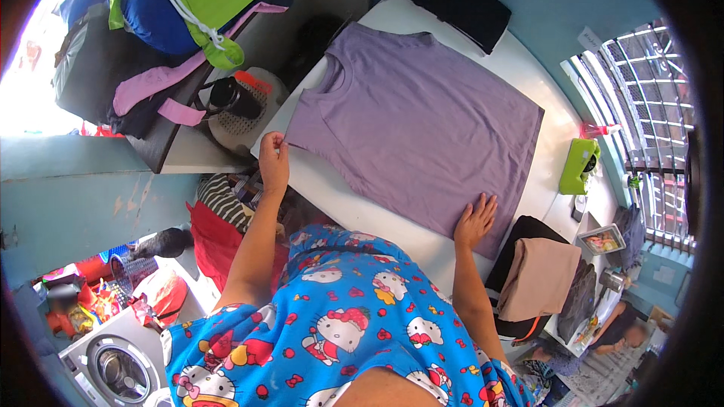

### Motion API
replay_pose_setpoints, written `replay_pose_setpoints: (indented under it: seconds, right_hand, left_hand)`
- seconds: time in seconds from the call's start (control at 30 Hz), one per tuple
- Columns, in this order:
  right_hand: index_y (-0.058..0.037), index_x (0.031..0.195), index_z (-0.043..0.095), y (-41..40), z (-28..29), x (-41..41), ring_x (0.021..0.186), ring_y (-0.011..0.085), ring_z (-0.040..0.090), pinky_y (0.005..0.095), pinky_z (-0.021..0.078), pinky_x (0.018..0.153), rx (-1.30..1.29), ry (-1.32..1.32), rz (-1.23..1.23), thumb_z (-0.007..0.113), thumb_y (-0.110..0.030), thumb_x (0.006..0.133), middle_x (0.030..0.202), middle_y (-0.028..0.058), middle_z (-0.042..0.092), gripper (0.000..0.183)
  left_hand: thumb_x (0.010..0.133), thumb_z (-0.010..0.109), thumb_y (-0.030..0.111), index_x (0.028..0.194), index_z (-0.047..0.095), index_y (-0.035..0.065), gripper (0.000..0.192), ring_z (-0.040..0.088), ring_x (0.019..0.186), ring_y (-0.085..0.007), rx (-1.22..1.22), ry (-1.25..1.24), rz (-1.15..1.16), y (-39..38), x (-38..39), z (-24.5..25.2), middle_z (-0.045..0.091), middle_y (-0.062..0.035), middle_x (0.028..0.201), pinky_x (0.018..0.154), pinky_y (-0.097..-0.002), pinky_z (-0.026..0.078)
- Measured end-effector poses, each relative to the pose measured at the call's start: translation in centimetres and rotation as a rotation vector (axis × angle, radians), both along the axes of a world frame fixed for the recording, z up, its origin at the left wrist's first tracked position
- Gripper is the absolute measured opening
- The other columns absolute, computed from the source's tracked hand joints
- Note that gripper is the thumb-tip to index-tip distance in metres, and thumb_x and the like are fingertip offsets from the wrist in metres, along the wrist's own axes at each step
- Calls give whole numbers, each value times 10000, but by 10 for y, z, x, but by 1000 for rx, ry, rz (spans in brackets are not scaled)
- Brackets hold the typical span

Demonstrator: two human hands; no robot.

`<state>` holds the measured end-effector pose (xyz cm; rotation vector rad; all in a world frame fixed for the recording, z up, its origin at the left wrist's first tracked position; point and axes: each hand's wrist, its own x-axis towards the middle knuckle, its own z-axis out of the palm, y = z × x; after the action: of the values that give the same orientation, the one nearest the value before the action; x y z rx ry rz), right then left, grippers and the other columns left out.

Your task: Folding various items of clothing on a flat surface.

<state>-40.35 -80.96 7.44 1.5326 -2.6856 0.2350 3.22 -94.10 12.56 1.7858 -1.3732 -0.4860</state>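
A purple T-shirt (418,124) lies spread on a white tabletop (328,198), its neckline towards the upper left and its hem on the right. At the near sleeve's outer corner, my left hand (274,165) pinches the cloth between thumb and fingers. My right hand (476,223) rests flat on the shirt near the hem's lower end, fingers slightly apart, gripping nothing. Light wrinkles run across the shirt body. Just right of that hand sits a stack of folded garments, with a beige one (540,277) on a black one (526,232).
A folded black garment (461,5) lies at the table's far corner. On the right stand a lime-green object (580,167) and a pink-and-clear bottle (598,130), below a barred window (645,96). Clothes overhang a dark shelf (181,107) at left. A person (622,328) is at lower right.
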Motion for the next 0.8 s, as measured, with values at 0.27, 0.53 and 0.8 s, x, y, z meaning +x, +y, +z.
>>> replay_pose_setpoints:
  seconds: [0.27,0.53,0.8]
  right_hand:
    - [-152,1332,341,-5,-2,-2,1338,233,169,419,149,1062,4,13,-13,399,-326,897,1455,66,189,473]
    - [-147,1352,312,13,0,6,1344,263,136,488,126,1054,17,-45,-123,419,-328,894,1464,85,146,504]
    - [-116,1363,289,83,12,72,1349,305,111,513,100,1051,126,-205,-94,428,-291,894,1464,139,114,520]
  left_hand:
    - [795,561,44,1041,496,20,256,546,877,-264,104,-6,165,-6,9,-28,552,-143,961,777,-349,434]
    - [808,568,350,1356,294,121,654,185,1320,-311,205,-653,-482,-18,-32,-27,176,-153,1436,1033,-531,167]
    - [823,528,422,1386,234,138,696,110,1339,-319,239,-661,-431,-30,45,-31,99,-134,1459,1032,-565,109]
